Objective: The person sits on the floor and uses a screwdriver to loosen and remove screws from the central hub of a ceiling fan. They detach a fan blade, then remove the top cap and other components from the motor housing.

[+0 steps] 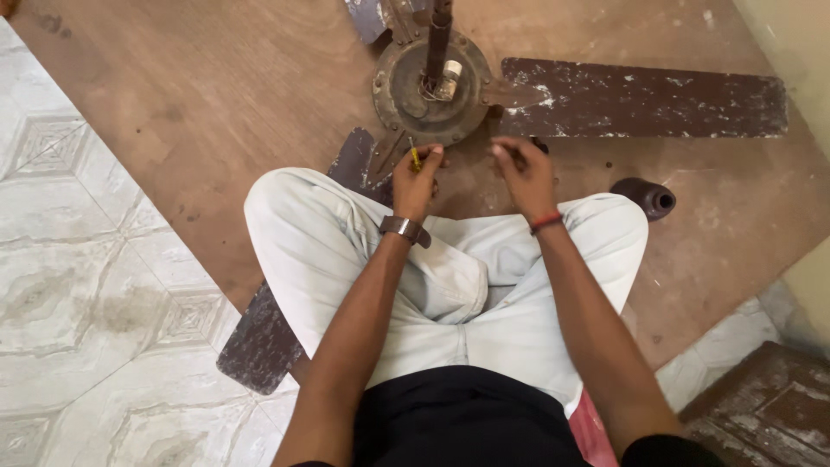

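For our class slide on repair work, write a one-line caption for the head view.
Seated cross-legged, left hand pinching a yellow-handled tool, right hand beside the ceiling fan.

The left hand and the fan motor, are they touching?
Cannot tell. In the head view the left hand pinches a thin yellow tool right at the rim of the fan motor, hiding any gap or contact.

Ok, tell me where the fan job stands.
Done: the ceiling fan lies on the brown floor, and a dark cup-shaped cover sits apart. In hand: left hand holds a yellow-handled tool near the hub; right hand alongside. Left: blades remain attached.
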